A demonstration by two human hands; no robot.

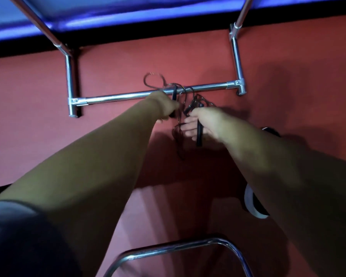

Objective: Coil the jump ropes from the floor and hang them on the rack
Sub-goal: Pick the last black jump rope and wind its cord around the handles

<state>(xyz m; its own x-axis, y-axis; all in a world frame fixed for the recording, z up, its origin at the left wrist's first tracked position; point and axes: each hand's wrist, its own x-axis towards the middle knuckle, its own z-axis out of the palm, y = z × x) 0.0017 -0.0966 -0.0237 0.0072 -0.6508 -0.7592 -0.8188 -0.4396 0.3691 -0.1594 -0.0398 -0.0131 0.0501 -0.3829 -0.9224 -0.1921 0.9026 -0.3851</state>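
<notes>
Red floor [28, 80], chrome rack [116, 97] stood at its far edge, dark jump rope [174, 93] draped over the crossbar's middle, shoe [255, 205] set toward the right edge.

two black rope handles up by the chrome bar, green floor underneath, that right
Not quite: the floor is red, not green, as the head view shows. The left black handle and right black handle are indeed up by the chrome bar.
</notes>
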